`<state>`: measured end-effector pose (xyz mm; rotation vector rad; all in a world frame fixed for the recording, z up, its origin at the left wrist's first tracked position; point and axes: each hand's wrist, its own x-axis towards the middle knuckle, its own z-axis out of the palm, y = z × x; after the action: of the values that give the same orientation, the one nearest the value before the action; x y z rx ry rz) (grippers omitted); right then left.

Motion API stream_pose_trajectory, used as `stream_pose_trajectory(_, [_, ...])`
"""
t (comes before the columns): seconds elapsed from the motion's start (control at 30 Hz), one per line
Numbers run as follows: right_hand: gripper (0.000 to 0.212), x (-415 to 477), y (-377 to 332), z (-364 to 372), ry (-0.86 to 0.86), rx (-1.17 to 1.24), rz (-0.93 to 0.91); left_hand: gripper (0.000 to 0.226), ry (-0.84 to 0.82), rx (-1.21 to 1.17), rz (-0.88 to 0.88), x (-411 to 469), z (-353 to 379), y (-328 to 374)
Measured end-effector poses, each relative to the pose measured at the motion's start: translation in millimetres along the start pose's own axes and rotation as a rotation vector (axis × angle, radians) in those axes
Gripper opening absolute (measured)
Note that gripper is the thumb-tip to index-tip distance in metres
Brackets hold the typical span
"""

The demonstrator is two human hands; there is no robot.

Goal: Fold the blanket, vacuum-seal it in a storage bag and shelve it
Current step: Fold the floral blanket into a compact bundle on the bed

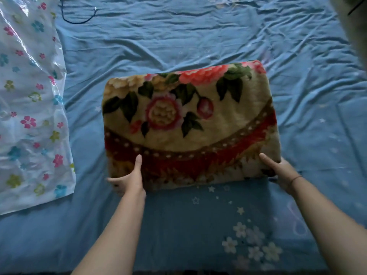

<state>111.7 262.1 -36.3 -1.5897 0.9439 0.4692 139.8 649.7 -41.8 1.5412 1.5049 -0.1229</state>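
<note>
Now we hold the folded blanket [188, 124] by its two near corners on the bed [198, 32], left hand [129, 176] and right hand [279, 168] each pinching the edge, thumb on top, fingers tucked beneath, likely so the thick bundle lifts without unfolding; the flowered storage bag [29, 100] lies flat nearby on the left, ready for it

Location: a home bedroom. The work surface is a bed covered by a wrinkled blue bed sheet [198, 36] printed with stars and flowers; a dark cord [79, 16] lies on it.
</note>
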Motion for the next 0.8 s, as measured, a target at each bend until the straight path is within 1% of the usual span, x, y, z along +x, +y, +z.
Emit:
stream_pose_trajectory(0.03, [0.054,-1,-2,-1,-0.014,0.03,-0.015,0.128,-0.057,-0.134,-0.092,-6,4,-1])
stream_pose_trajectory(0.07, [0.049,-2,-5,-2,-0.032,0.061,-0.026,0.115,-0.198,-0.258,-0.183,-14,8,-3])
stream_pose_trajectory(0.1, [0.059,-5,-6,-2,-0.058,0.093,-0.038,0.097,-0.397,-0.349,-0.261,-23,12,-4])
stream_pose_trajectory(0.13, [0.078,-9,-8,-2,-0.085,0.104,-0.055,0.083,-0.55,-0.43,-0.331,-35,14,-5])
stream_pose_trajectory(0.17, [0.094,-13,-7,-2,-0.095,0.099,-0.064,0.081,-0.623,-0.466,-0.375,-45,17,-9])
stream_pose_trajectory(0.2, [0.102,-16,-2,-3,-0.102,0.094,-0.082,0.087,-0.657,-0.467,-0.394,-53,20,-14])
stream_pose_trajectory(0.23, [0.102,-21,4,-3,-0.105,0.091,-0.099,0.091,-0.688,-0.464,-0.405,-62,21,-20])
stream_pose_trajectory(0.27, [0.096,-28,10,-3,-0.106,0.088,-0.098,0.093,-0.73,-0.465,-0.407,-69,21,-26])
stream_pose_trajectory(0.3, [0.086,-39,15,-1,-0.115,0.094,-0.087,0.093,-0.766,-0.469,-0.412,-76,18,-30])
stream_pose_trajectory(0.37, [0.065,-61,34,5,-0.144,0.104,-0.058,0.087,-0.78,-0.473,-0.421,-78,12,-40])
stream_pose_trajectory(0.4, [0.06,-73,46,8,-0.145,0.112,-0.041,0.084,-0.779,-0.468,-0.419,-78,8,-44])
stream_pose_trajectory(0.47, [0.05,-98,71,16,-0.131,0.161,-0.006,0.086,-0.765,-0.438,-0.417,-80,-5,-50])
stream_pose_trajectory(0.5, [0.052,-111,82,19,-0.133,0.198,-0.008,0.086,-0.742,-0.41,-0.403,-80,-12,-53])
stream_pose_trajectory(0.57, [0.07,-132,104,23,-0.11,0.228,-0.021,0.085,-0.692,-0.331,-0.367,-79,-25,-62])
stream_pose_trajectory(0.6, [0.068,-141,113,25,-0.116,0.243,-0.016,0.083,-0.682,-0.296,-0.353,-81,-32,-66])
stream_pose_trajectory(0.67, [0.043,-163,129,26,-0.132,0.292,0.009,0.077,-0.668,-0.259,-0.344,-88,-43,-73])
stream_pose_trajectory(0.7, [0.047,-173,135,26,-0.132,0.307,0.019,0.076,-0.661,-0.241,-0.343,-94,-48,-75])
stream_pose_trajectory(0.77, [0.077,-191,147,23,-0.12,0.307,0.037,0.085,-0.651,-0.218,-0.341,-101,-55,-83])
stream_pose_trajectory(0.8, [0.085,-200,150,20,-0.116,0.31,0.045,0.088,-0.647,-0.206,-0.344,-106,-58,-87])
